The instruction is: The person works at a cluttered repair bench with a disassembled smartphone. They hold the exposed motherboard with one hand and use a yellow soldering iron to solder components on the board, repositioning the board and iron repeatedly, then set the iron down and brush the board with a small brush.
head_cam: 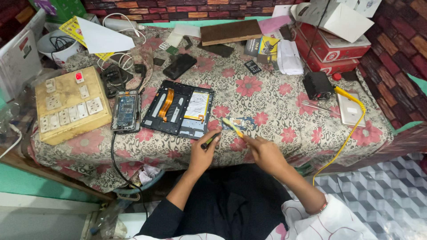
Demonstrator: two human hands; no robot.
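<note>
Nearest the body, the left hand [202, 155] is closed on a dark pen-like tool [210, 141], tip toward the small blue circuit board [239, 123]. The right hand [265, 152] is pinched on a yellow-green brush [233, 127], its head laid on the board, which lies on the floral cloth [275, 106] just right of the opened tablet [180, 108]. Judged best done w/ light, short strokes, board pinned flat by the tool so it isn't skidded off the edge. Further left, an opened phone [126, 111] & switchboard [71, 104]; far back, red boxes [331, 46].
</note>
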